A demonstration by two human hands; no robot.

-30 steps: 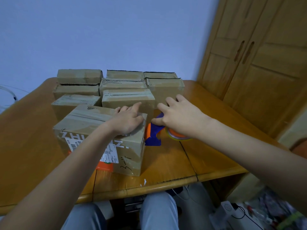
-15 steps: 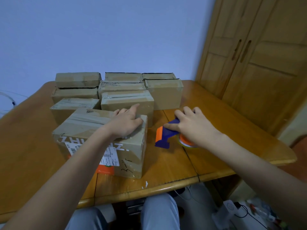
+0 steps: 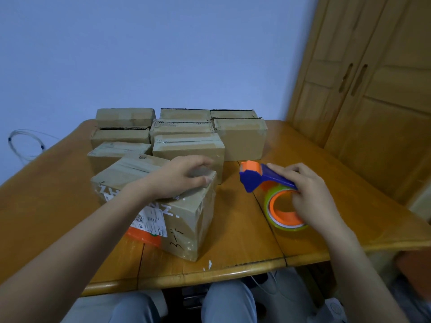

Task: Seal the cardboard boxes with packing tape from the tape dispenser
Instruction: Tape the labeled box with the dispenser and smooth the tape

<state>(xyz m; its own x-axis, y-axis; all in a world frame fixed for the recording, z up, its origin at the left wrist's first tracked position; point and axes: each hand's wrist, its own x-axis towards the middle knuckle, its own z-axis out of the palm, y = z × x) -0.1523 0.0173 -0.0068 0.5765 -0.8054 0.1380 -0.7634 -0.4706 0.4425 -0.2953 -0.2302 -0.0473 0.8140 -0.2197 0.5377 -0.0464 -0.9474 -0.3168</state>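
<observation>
Head view: wooden desk (image 3: pixel 245 231) carries stacked boxes (image 3: pixel 186 134) toward its far edge, nearest box (image 3: pixel 163 206) near the front edge under the flat, relaxed left hand (image 3: pixel 184 177); right hand (image 3: pixel 312 194) grips the tape dispenser (image 3: pixel 268 180) beside it.

**Cardboard, plastic, varnished wood**

The cardboard boxes (image 3: pixel 179 148) are matt brown, the nearest box (image 3: pixel 163 206) carrying shiny clear tape and a paper label. The tape dispenser (image 3: pixel 268 178) is smooth blue-and-orange plastic. The table (image 3: pixel 233 241) is glossy varnished wood.
</observation>
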